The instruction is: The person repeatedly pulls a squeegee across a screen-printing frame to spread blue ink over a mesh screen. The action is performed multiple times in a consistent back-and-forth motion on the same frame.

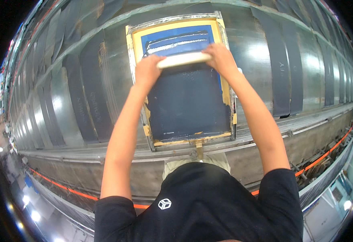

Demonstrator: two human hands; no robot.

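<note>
My left hand (147,73) and my right hand (222,61) are closed round the two ends of a pale, bar-shaped squeegee (184,60). It lies across the upper part of a framed printing screen (172,21), slightly higher at its right end. Yellow tape (138,45) lines the inside of the screen's frame. Below the squeegee, a dark blue-black area (188,103) covers most of the mesh. Beyond it, a brighter blue band (172,32) carries dark patches and a shiny whitish streak. The squeegee's lower edge, where it meets the screen, cannot be made out.
Under the screen runs a long metal table (247,52) with dark grey fabric-like strips (279,76) laid on it at both sides. A metal rail (269,128) follows its near edge, close to my body. An orange line (327,152) runs along the near side.
</note>
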